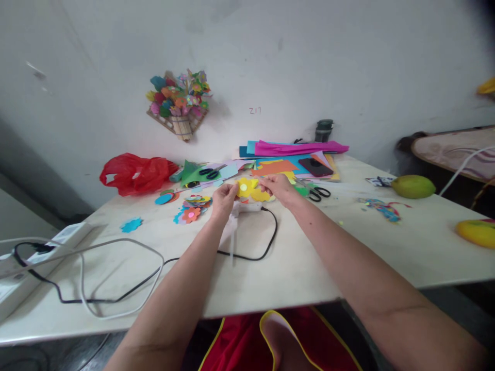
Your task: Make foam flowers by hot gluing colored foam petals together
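Above the middle of the table, my left hand pinches the left edge of a yellow paper flower with a pale round centre. My right hand has its thumb and fingers closed at the flower's right side, on what looks like a petal. Just below lies a white glue gun with a black cord, partly covered by my left hand; a translucent stick points from it towards me. More yellow paper lies under the flower. Black-handled scissors rest right of my right hand.
Left are cut paper flowers, a blue flower, a red plastic bag and a power strip with looping cables. Behind are coloured sheets, a phone and other scissors. Mangoes lie right.
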The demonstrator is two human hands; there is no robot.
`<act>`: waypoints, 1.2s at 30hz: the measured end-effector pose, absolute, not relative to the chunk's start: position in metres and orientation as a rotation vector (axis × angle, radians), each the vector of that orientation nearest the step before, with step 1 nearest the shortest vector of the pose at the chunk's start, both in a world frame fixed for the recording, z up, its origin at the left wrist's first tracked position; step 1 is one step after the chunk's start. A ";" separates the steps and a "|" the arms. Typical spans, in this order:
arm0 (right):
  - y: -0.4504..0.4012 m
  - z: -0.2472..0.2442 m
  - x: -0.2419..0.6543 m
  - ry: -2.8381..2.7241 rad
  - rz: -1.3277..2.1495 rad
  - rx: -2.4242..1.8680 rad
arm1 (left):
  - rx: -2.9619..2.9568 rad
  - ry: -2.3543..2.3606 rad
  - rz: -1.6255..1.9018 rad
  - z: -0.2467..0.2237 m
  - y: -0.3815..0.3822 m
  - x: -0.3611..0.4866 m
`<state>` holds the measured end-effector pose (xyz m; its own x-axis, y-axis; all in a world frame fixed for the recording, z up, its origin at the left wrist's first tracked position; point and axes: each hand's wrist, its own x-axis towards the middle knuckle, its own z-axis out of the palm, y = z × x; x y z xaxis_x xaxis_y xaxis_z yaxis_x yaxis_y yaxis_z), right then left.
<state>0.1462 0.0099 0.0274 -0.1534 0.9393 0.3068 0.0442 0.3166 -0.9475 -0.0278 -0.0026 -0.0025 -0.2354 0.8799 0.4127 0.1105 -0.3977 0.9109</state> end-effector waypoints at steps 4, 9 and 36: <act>0.011 0.032 0.154 -1.522 1.054 -0.971 | 1.380 1.187 1.688 -0.001 -0.004 -0.026; 0.016 0.034 0.169 -1.578 1.028 -1.114 | 1.314 1.138 1.659 -0.001 -0.006 -0.024; 0.002 0.022 0.130 -1.488 1.251 -0.932 | 1.352 1.055 1.556 0.004 -0.016 -0.012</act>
<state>0.1300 0.0023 0.0218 -0.2623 0.9470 0.1857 -0.0205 0.1869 -0.9822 -0.0120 -0.0156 0.0035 -0.1056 0.9406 0.3228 -0.0480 -0.3291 0.9431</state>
